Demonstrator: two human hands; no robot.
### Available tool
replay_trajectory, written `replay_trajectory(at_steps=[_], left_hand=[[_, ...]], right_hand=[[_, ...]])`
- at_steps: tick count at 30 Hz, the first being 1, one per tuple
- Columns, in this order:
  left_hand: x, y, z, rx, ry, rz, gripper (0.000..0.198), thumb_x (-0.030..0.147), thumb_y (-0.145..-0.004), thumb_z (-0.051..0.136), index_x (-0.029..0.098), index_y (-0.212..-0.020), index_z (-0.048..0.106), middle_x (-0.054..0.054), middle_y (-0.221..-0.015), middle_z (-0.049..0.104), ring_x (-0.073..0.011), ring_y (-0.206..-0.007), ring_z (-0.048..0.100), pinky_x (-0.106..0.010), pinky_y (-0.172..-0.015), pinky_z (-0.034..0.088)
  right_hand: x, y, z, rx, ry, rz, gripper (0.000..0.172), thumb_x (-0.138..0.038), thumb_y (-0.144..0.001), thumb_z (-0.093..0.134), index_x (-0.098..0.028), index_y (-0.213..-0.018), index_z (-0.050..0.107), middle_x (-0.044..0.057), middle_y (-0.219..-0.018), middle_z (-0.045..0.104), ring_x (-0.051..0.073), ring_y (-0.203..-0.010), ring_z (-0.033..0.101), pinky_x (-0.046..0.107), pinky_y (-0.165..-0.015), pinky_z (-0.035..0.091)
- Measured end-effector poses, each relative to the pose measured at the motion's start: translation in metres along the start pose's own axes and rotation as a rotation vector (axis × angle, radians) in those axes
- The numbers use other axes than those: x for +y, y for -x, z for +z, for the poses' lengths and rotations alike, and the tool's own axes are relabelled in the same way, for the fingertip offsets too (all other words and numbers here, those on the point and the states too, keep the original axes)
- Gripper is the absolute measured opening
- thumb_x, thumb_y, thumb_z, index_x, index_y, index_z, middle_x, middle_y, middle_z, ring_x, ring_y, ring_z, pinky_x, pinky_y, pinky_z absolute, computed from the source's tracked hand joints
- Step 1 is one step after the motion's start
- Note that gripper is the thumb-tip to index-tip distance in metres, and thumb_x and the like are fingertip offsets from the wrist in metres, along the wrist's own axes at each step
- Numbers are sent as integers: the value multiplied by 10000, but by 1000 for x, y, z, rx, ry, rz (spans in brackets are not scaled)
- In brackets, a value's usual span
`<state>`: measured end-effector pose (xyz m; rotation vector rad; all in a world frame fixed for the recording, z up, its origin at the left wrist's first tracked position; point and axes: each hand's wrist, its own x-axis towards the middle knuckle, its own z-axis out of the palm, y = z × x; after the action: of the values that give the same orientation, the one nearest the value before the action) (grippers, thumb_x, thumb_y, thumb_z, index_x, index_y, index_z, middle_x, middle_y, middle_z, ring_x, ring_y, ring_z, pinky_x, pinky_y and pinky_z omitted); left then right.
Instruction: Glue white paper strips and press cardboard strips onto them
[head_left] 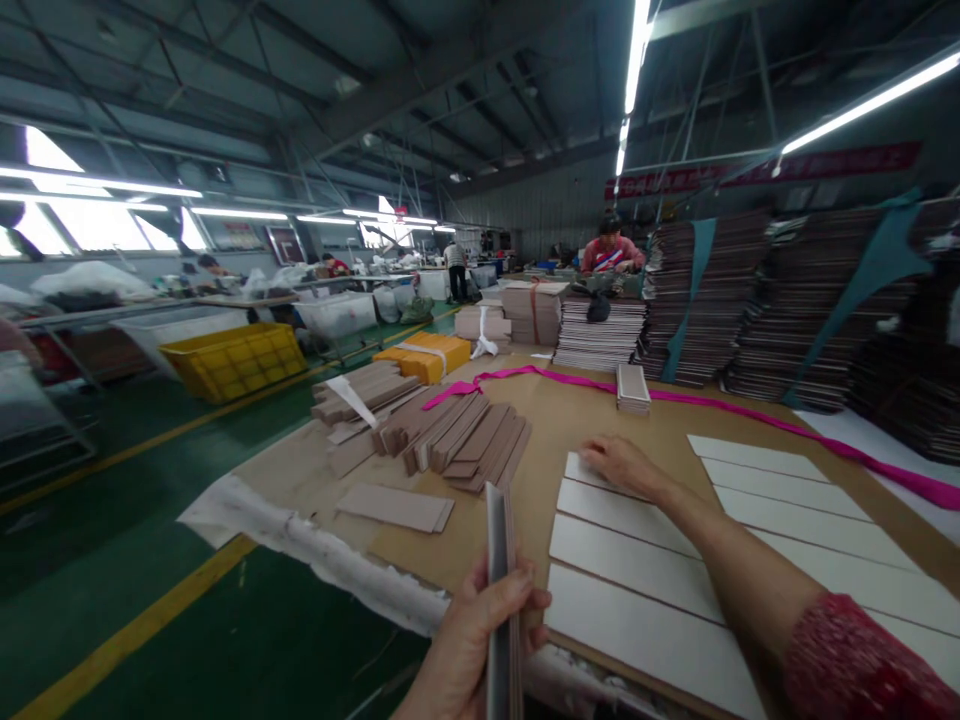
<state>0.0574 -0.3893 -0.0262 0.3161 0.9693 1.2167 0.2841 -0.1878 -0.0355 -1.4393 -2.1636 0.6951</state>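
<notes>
My left hand (491, 625) is wrapped around a thin bundle of cardboard strips (504, 600), held upright on edge at the front of the table. My right hand (619, 465) reaches forward over a column of white-faced cardboard strips (630, 550) laid side by side. Its fingers are curled together at the left end of the farthest cardboard strip (576, 468) in that column; the fingertips are partly hidden. A second column of white strips (810, 510) lies to the right of my forearm.
Piles of brown strips (480, 440) and a loose pair (397, 507) lie left on the table (540, 415). A pink ribbon (562, 376) crosses behind, near a small stack (633, 388). Tall board stacks (705, 300) line the back right. A co-worker (611, 250) sits beyond.
</notes>
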Motion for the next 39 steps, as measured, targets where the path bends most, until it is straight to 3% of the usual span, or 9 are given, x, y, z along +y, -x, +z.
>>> replay_trajectory(at_steps=[4,6,12,23,28,31,34,36,39], left_hand=[[-4,-7,7,-12,-49,72,586,246,-559,926,179,-1057,624,-14,-885,659,-140,-689,655,-233,-556,546],[-7,-9,9,-36,-77,81,626,264,-550,930,188,-1090,622,-5,-868,648,-127,-676,634,-217,-554,528],[-16,-13,11,-118,-115,77,691,308,-557,916,214,-1174,617,-20,-938,640,-126,-713,615,-202,-558,481],[-14,-7,13,-144,-50,76,391,248,-613,861,170,-939,659,-35,-930,661,-142,-732,620,-218,-583,497],[-9,-9,13,-157,11,-9,432,294,-679,823,155,-1048,646,-78,-889,710,-210,-752,679,-296,-667,544],[-5,-12,11,-155,38,-61,512,309,-687,828,163,-1129,615,-93,-915,724,-259,-797,704,-374,-730,566],[-1,-20,7,-87,29,-26,601,284,-648,868,177,-1172,593,-91,-974,713,-258,-876,705,-347,-716,578],[2,-27,3,-61,22,-7,648,295,-623,889,169,-1184,589,-99,-994,703,-253,-877,705,-343,-703,587],[6,-39,-5,-38,19,-2,725,303,-576,915,155,-1201,579,-90,-954,699,-220,-755,699,-335,-637,589]], right_hand=[[-53,41,11,-150,-288,-34,509,-574,-909,445,-201,-1218,603,69,-1165,669,226,-1030,620,367,-866,496],[-75,63,19,-288,-570,-33,615,-624,-850,554,-207,-1302,543,98,-1290,605,242,-1124,583,384,-903,483],[-98,90,34,-350,-896,11,556,-550,-758,730,-179,-1150,594,72,-1043,650,217,-966,601,374,-875,462],[-103,95,35,-293,-1116,148,477,-414,-690,817,-188,-1063,623,26,-911,649,141,-741,565,288,-693,442],[-108,96,37,-236,-1072,226,291,-386,-777,691,-187,-989,677,28,-874,682,152,-743,605,301,-734,482],[-99,90,27,-145,-965,279,309,-404,-796,630,-176,-996,687,45,-880,713,166,-762,633,315,-782,497],[-72,67,-4,24,-709,230,417,-473,-832,554,-174,-1098,669,58,-896,729,182,-744,641,306,-701,507],[-45,43,-33,202,-358,142,475,-495,-881,455,-188,-1192,643,56,-936,735,198,-742,648,309,-656,508],[-2,2,-67,271,-152,109,429,-410,-846,509,-214,-1192,670,36,-1003,736,230,-820,649,345,-749,503]])
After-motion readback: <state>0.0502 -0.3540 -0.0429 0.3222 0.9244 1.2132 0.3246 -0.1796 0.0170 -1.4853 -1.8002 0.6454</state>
